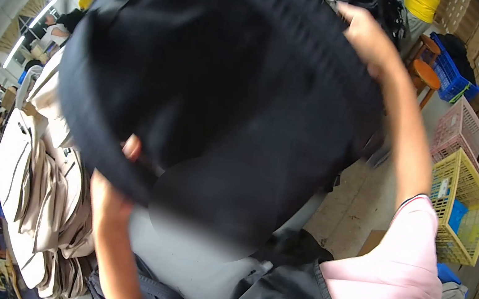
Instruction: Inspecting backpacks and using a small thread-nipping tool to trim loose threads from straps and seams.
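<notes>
A big black fabric bag (212,82) fills the middle of the head view, held up and smeared by motion. Its lower left rim is in the grip of my left hand (115,183), the thumb over the cloth and the other fingers hidden behind it. At the upper right edge, along a ribbed band, my right hand (366,41) is closed on the bag; its fingertips are partly hidden. Just beyond those fingertips is a small pale thing, too blurred to name. Below the bag shows a grey work surface (174,242).
Beige bags (37,180) are piled at my left. Off to the right stand a yellow crate (468,211), a pink crate (461,131), a blue crate (449,73) and wooden stools (425,72). Stacked cartons (474,30) and a person in yellow (421,4) are farther back.
</notes>
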`<move>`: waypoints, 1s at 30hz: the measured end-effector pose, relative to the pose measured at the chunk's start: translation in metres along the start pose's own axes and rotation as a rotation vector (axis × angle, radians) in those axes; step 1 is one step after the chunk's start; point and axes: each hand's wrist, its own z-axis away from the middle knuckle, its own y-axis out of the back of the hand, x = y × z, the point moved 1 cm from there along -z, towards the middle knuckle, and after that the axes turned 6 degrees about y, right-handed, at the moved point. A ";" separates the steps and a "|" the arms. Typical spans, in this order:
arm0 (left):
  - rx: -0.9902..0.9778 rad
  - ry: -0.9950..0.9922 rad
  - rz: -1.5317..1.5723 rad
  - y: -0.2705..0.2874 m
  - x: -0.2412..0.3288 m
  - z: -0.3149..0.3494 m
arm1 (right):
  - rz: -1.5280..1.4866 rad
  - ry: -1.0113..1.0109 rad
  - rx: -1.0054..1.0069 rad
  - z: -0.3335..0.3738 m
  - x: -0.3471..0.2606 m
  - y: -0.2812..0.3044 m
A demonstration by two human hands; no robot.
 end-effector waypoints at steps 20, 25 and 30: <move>0.303 -0.207 -0.959 0.116 -0.216 -0.010 | 0.201 -0.336 0.235 0.105 0.178 0.048; 1.383 0.058 -1.569 0.313 -0.137 0.166 | -0.019 -0.201 0.380 0.109 0.166 0.128; 1.394 0.900 -1.279 0.396 -0.184 0.333 | 0.574 0.296 0.057 0.085 0.092 -0.027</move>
